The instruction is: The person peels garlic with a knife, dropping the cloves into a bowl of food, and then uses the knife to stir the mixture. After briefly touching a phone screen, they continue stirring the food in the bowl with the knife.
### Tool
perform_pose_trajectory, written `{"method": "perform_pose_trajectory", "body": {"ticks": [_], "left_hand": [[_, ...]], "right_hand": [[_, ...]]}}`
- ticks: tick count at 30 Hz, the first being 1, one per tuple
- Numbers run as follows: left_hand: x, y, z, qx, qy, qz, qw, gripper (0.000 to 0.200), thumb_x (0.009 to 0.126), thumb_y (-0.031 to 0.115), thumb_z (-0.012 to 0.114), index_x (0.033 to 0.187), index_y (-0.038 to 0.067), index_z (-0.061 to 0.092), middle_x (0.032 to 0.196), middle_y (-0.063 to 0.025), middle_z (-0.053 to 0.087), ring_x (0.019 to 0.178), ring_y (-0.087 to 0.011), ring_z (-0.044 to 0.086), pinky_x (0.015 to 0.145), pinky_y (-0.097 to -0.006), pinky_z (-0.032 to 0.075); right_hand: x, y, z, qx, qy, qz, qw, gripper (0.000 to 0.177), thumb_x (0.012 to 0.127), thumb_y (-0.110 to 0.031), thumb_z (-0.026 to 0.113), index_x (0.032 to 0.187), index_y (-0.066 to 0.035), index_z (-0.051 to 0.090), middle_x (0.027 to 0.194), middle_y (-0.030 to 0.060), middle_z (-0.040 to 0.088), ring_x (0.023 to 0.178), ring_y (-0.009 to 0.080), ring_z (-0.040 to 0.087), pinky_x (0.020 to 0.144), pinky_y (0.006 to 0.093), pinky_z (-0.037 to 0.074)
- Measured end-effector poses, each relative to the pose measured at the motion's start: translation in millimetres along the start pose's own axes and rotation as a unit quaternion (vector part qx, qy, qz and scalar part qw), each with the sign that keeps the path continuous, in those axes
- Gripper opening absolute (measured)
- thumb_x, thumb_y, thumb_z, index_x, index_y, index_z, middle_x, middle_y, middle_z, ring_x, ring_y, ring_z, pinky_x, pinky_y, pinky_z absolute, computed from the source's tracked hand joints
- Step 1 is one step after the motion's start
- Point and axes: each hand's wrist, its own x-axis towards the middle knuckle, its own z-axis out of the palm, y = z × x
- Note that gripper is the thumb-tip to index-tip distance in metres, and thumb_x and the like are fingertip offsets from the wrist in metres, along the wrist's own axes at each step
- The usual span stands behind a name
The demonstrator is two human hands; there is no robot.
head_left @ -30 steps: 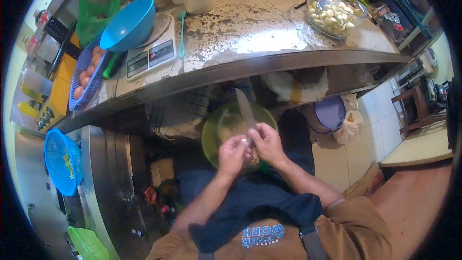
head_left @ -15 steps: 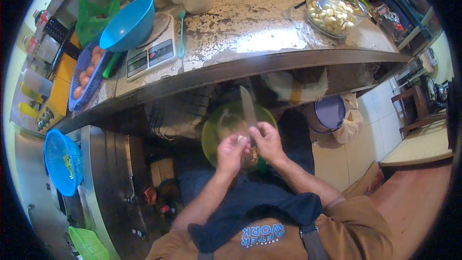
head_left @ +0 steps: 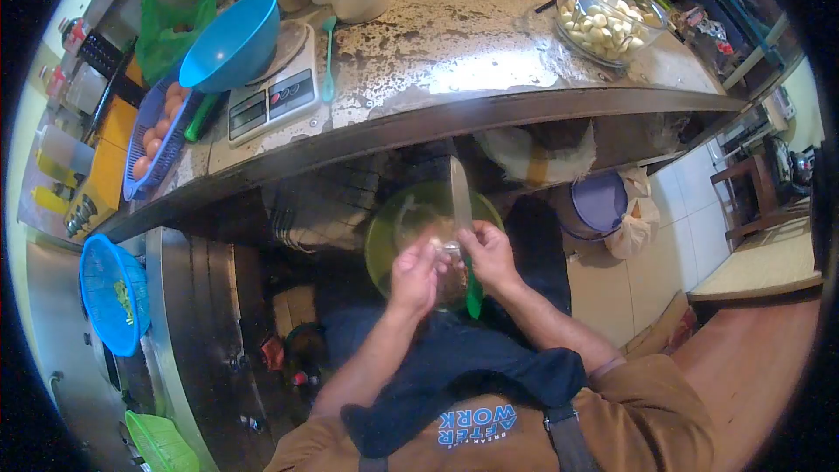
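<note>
Knife (head_left: 461,197) and pale piece (head_left: 436,244) in hands (head_left: 412,278) (head_left: 490,255)

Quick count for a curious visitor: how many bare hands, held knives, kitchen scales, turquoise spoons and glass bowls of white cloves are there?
Bare hands: 2 (left hand, right hand)
Held knife: 1
Kitchen scale: 1
Turquoise spoon: 1
Glass bowl of white cloves: 1
Total: 6

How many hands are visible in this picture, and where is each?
2: the left hand pinches a small pale piece, and the right hand holds the knife, both over the green basin. No others show.
</note>
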Motion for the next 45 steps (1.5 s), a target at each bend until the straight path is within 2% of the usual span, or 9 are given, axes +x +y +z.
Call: {"method": "perform_pose_trajectory", "body": {"ticks": [8,12,14,20,24,27,29,32,45], "left_hand": [[6,17,-4,-0.057,0.036,-0.005,0.998,0.030,0.092,0.008,0.052,0.122,0.004,0.054,0.097,-0.0070,0.062,0.075,-0.0135,0.056,0.062,-0.0232,0.046],[11,25,-12,-0.024,0.038,0.031,0.999,0.032,0.090,0.006,0.052,0.122,0.004,0.055,0.098,-0.0076,0.063,0.075,-0.0145,0.057,0.063,-0.0239,0.046],[8,30,-12,-0.011,0.031,0.033,0.999,0.030,0.090,0.006,0.052,0.120,0.004,0.055,0.098,-0.0079,0.063,0.075,-0.0147,0.057,0.063,-0.0242,0.046],[2,27,-23,-0.025,0.003,0.008,1.000,0.026,0.087,0.007,0.053,0.113,0.004,0.058,0.097,-0.0086,0.063,0.074,-0.0160,0.057,0.062,-0.0263,0.045],[-7,31,-17,-0.046,0.012,-0.029,0.998,0.026,0.085,0.010,0.053,0.110,0.006,0.056,0.093,-0.0074,0.062,0.071,-0.0174,0.056,0.060,-0.0282,0.044],[-6,29,-22,-0.047,-0.022,-0.041,0.998,0.025,0.085,0.009,0.051,0.110,0.007,0.054,0.091,-0.0067,0.060,0.072,-0.0179,0.056,0.061,-0.0287,0.044],[-9,30,-19,-0.043,-0.012,-0.051,0.998,0.025,0.085,0.008,0.050,0.109,0.006,0.054,0.090,-0.0068,0.060,0.072,-0.0179,0.055,0.061,-0.0285,0.044],[-10,30,-15,-0.035,0.007,-0.058,0.998,0.024,0.085,0.007,0.048,0.108,0.005,0.054,0.089,-0.0070,0.059,0.073,-0.0177,0.054,0.061,-0.0281,0.043],[-7,18,-24,-0.050,0.001,-0.030,0.998,0.020,0.085,0.009,0.052,0.104,0.004,0.054,0.084,-0.0084,0.059,0.076,-0.0204,0.057,0.068,-0.0335,0.046]], "right_hand": [[0,-15,-14,0.053,0.050,0.114,0.991,0.020,0.091,-0.019,0.058,0.099,-0.001,0.057,0.076,0.0017,0.059,0.060,0.0084,0.053,0.049,0.0230,0.046],[1,-18,-31,-0.096,0.033,0.065,0.993,0.018,0.091,-0.016,0.056,0.097,0.001,0.058,0.072,0.0030,0.060,0.064,0.0103,0.055,0.055,0.0271,0.050],[9,12,-49,-0.269,-0.009,-0.088,0.959,0.022,0.089,-0.017,0.058,0.099,0.003,0.059,0.078,0.0103,0.065,0.071,0.0185,0.061,0.066,0.0353,0.052],[9,6,-45,-0.438,-0.054,0.052,0.896,0.035,0.085,-0.026,0.062,0.107,-0.001,0.058,0.097,0.0227,0.065,0.090,0.0334,0.064,0.080,0.0392,0.049],[8,12,-41,-0.360,-0.089,0.060,0.927,0.040,0.082,-0.031,0.066,0.109,-0.002,0.056,0.099,0.0222,0.064,0.093,0.0324,0.063,0.081,0.0385,0.048],[10,37,-52,-0.424,-0.106,0.059,0.897,0.048,0.075,-0.029,0.073,0.110,0.000,0.055,0.086,0.0143,0.064,0.070,0.0224,0.062,0.064,0.0335,0.049],[9,53,-61,-0.428,-0.142,-0.040,0.892,0.060,0.067,-0.029,0.080,0.113,-0.003,0.052,0.086,0.0118,0.063,0.071,0.0212,0.061,0.065,0.0316,0.049],[4,42,-55,-0.387,-0.143,0.054,0.909,0.064,0.061,-0.025,0.083,0.113,-0.003,0.051,0.088,0.0110,0.063,0.076,0.0214,0.062,0.069,0.0332,0.049],[-1,35,-43,-0.473,-0.036,-0.030,0.880,0.072,0.066,-0.017,0.076,0.128,-0.007,0.042,0.088,0.0156,0.065,0.085,0.0266,0.065,0.072,0.0357,0.050]]}}
